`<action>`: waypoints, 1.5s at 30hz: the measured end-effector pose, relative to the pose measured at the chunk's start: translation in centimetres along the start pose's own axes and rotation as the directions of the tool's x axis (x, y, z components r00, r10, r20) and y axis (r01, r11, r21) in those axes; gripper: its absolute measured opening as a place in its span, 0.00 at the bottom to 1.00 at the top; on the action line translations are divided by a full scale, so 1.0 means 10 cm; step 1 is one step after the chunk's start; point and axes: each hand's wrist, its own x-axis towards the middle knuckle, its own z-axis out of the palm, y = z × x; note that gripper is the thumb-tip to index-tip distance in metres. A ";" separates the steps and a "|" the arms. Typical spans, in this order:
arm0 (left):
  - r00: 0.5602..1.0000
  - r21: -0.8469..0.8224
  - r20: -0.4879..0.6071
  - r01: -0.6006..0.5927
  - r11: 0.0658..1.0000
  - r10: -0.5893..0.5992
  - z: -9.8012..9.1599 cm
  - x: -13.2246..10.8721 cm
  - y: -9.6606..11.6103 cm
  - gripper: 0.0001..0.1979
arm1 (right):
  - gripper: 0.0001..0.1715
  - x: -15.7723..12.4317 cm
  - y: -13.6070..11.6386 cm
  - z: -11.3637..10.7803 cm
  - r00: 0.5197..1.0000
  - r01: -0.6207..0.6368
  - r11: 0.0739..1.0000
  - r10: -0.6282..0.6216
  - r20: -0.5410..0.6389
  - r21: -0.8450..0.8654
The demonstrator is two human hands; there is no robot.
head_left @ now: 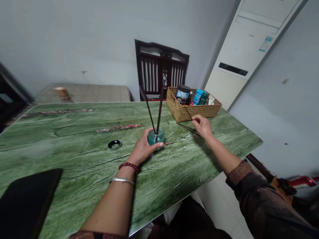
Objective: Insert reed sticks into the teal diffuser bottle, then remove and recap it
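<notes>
My left hand (142, 148) is wrapped round a reed diffuser bottle (156, 136), a squat glass jar with teal liquid. Dark reed sticks (159, 111) rise from its neck, fanning slightly apart. To the right, my right hand (202, 127) pinches another dark reed stick (188, 113) between thumb and fingers. That stick slants up and left, in front of the wicker basket. Beneath this hand, more dark sticks (184, 126) lie on the green wood-patterned table (82, 186). A black ring-shaped cap (119, 145) rests on the table left of the bottle.
A wicker basket (185, 114) with several jars and bottles stands at the table's back right. A black flat object (30, 199) lies at the near left. Behind the table are a dark wooden chair (163, 56) and a tall white air conditioner (231, 49).
</notes>
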 end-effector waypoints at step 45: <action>1.000 0.013 -0.009 -0.008 1.000 0.008 0.00 0.00 0.00 0.39 | 0.16 -0.12 0.63 0.01 0.923 -0.041 0.687 0.305 0.236 -0.726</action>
